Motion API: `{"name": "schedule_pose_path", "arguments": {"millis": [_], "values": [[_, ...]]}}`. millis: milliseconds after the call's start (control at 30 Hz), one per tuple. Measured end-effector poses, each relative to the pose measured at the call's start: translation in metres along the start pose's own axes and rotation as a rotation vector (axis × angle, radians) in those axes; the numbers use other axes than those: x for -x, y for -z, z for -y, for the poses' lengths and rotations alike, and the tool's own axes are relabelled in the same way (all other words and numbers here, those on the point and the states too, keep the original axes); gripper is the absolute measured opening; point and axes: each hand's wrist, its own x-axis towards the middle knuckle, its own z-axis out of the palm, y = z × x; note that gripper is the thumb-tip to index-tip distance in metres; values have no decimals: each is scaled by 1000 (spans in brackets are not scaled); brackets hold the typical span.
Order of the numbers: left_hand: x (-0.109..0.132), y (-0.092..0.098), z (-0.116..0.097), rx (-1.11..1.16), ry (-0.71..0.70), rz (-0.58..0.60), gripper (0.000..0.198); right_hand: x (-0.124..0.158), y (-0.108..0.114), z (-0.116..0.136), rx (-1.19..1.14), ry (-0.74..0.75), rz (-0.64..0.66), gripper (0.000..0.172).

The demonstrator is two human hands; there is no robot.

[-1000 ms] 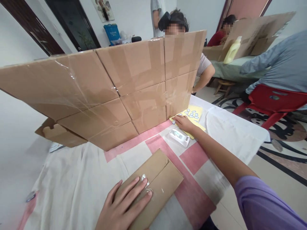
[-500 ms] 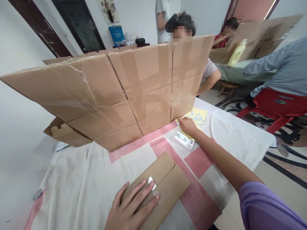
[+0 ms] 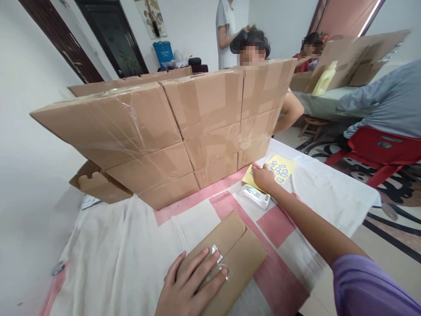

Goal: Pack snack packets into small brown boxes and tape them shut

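My left hand (image 3: 194,283) lies flat, fingers spread, on top of a brown cardboard box (image 3: 241,252) at the table's near edge. A shiny bit of clear tape shows by its fingertips. My right hand (image 3: 264,179) reaches forward with curled fingers on a yellow sheet (image 3: 287,166) printed with several small blue-outlined shapes. Its fingertips are partly hidden, but they seem to grip the sheet near its left end. Just below that hand, a small white plastic device (image 3: 255,197) with a shiny top rests on the cloth.
A tall cardboard partition (image 3: 210,131) stands across the table, with an open cardboard box (image 3: 100,184) at its left end. A checked pink and white cloth (image 3: 276,226) covers the table. Beyond are people, a red chair (image 3: 381,151) and a yellow bottle (image 3: 325,80).
The view has shifted slightly. The yellow sheet has slid a little to the right under my right hand. My left hand stays on the cardboard box.
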Motion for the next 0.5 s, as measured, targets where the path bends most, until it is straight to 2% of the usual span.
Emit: {"name": "schedule_pose_path", "arguments": {"millis": [167, 500], "values": [[8, -3, -2, -8, -3, 45, 44, -8, -7, 4, -9, -66, -35, 44], [6, -3, -1, -12, -1, 42, 44, -30, -11, 3, -175, -66, -163, 33]]}}
